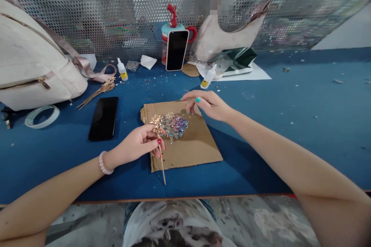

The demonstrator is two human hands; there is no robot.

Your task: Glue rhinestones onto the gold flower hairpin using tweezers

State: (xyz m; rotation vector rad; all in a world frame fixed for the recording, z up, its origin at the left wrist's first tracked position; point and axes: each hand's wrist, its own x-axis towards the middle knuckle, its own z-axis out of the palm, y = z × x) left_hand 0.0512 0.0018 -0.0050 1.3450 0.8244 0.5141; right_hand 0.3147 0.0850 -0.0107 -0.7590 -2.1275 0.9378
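My left hand (142,142) is closed round a slim hair stick (162,166) with an ornate gold top. The stick slants down past the front edge of a cardboard sheet (194,148). Close beside the gold top, a pile of small multicoloured beads or rhinestones (176,125) lies on the cardboard. My right hand (208,104) is over the cardboard's far right edge, just beyond the pile. Its fingers are apart and bent down, and I see nothing held in them.
On the blue table (304,123), left, are a black phone (103,119), a tape roll (42,117), gold hair sticks (98,91) and a white bag (31,58). Behind stand glue bottles (122,70) (208,77), an upright phone (177,50), a cup (172,27) and a handbag (223,36).
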